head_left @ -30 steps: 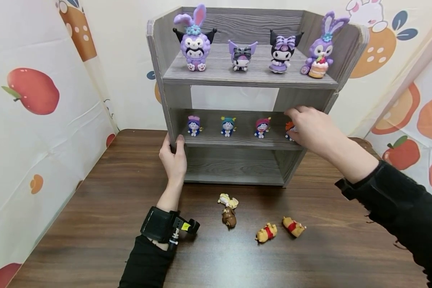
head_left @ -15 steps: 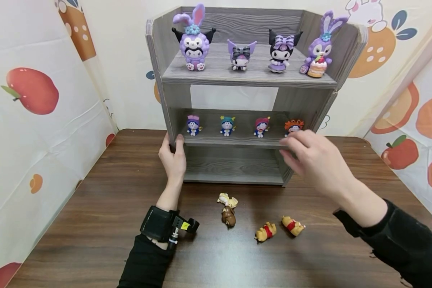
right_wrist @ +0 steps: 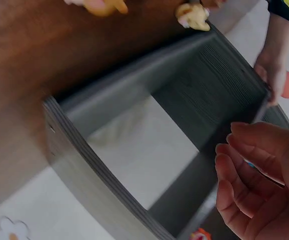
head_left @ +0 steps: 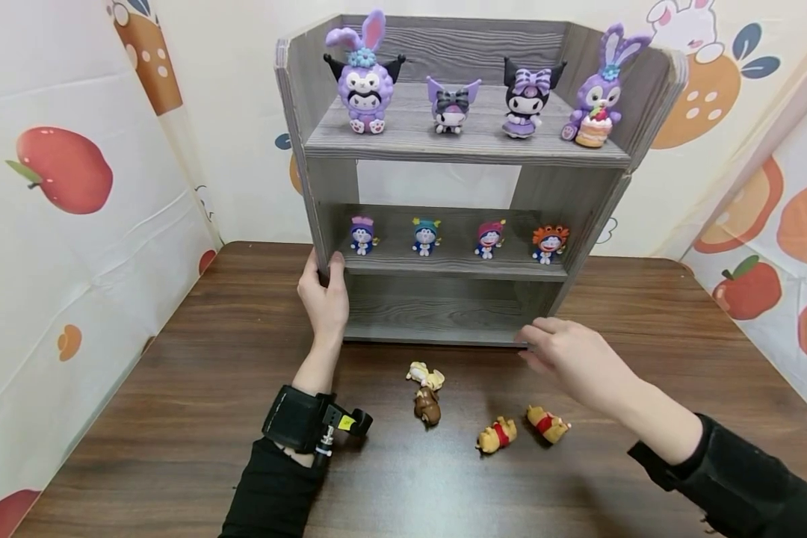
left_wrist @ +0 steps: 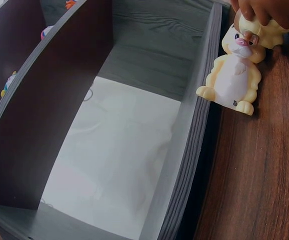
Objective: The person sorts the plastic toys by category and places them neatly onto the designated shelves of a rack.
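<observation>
My left hand (head_left: pixel 324 299) grips the lower left side panel of a grey wooden shelf unit (head_left: pixel 437 308). Nothing is in my right hand (head_left: pixel 574 366), whose fingers are loosely bent above the table, near the unit's lower right corner. In the right wrist view the empty right hand (right_wrist: pixel 262 180) shows its palm side. Several small blue figurines stand on the middle shelf; the rightmost figurine (head_left: pixel 549 244) has an orange crab-like hat. On the table lie a cream figurine (head_left: pixel 425 375), a brown figurine (head_left: pixel 427 406) and two yellow bear figurines (head_left: pixel 497 435) in red shirts.
Larger purple figurines stand on the top shelf, including a rabbit-eared figurine (head_left: pixel 365 90) at left and a rabbit with a cake (head_left: pixel 597 97) at right. Fruit-printed white sheeting (head_left: pixel 74 299) borders the brown wooden table (head_left: pixel 390 486).
My right hand has come away from the orange-hatted figurine, leaving it upright on the middle shelf, and has moved down toward the table. The left hand keeps its hold on the unit.
</observation>
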Tool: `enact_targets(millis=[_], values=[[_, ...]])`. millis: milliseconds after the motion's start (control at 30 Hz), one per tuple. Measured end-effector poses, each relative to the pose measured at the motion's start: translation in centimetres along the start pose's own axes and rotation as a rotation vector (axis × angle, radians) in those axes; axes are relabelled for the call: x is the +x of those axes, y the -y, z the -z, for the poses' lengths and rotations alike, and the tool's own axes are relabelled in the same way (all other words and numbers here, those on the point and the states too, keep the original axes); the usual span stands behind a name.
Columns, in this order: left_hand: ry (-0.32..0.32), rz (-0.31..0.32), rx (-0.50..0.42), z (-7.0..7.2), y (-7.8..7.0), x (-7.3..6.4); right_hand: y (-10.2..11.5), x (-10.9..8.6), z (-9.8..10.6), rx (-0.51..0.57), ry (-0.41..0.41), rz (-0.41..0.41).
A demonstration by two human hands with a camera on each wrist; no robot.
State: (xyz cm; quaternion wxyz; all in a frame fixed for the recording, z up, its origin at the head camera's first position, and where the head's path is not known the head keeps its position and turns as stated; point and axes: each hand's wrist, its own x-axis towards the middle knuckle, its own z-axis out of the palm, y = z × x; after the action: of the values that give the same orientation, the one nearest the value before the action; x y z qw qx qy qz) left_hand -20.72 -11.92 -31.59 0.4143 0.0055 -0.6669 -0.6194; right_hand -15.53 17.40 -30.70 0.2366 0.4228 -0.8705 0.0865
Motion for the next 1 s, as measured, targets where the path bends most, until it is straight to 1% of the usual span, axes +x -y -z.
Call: enact_targets(millis=[100, 200, 300, 400, 600, 800, 900, 1000], values=[[-0.003, -0.003, -0.001, 0.0, 0.0, 0.0, 0.2, -0.8, -0.8, 0.019, 0.09, -0.033], [0.0, -0.006, -0.003, 0.0, 0.0, 0.0, 0.4, -1.5, -1.4, 0.054, 0.213, -0.078], [0.002, -0.005, -0.004, 0.0, -0.1, 0.0, 0.7, -2.0, -1.7, 0.1, 0.336, -0.123], [0.0, -0.003, -0.002, 0.0, -0.1, -0.1, 0.6, -2.3, -1.8, 0.152, 0.433, -0.149], [-0.004, -0.001, 0.0, 0.0, -0.3, 0.0, 0.1, -2.6, -2.3, 0.259, 0.576, -0.229], [-0.003, -0.002, 0.007, 0.1, -0.3, -0.1, -0.6, -2.9, -2.7, 0.393, 0.709, -0.281], [0.0, -0.002, 0.006, 0.0, -0.3, -0.1, -0.7, -3.0, -3.0, 0.41, 0.772, -0.292], [0.0, 0.0, 0.006, 0.0, -0.2, -0.1, -0.7, -3.2, -3.3, 0.406, 0.803, -0.299]])
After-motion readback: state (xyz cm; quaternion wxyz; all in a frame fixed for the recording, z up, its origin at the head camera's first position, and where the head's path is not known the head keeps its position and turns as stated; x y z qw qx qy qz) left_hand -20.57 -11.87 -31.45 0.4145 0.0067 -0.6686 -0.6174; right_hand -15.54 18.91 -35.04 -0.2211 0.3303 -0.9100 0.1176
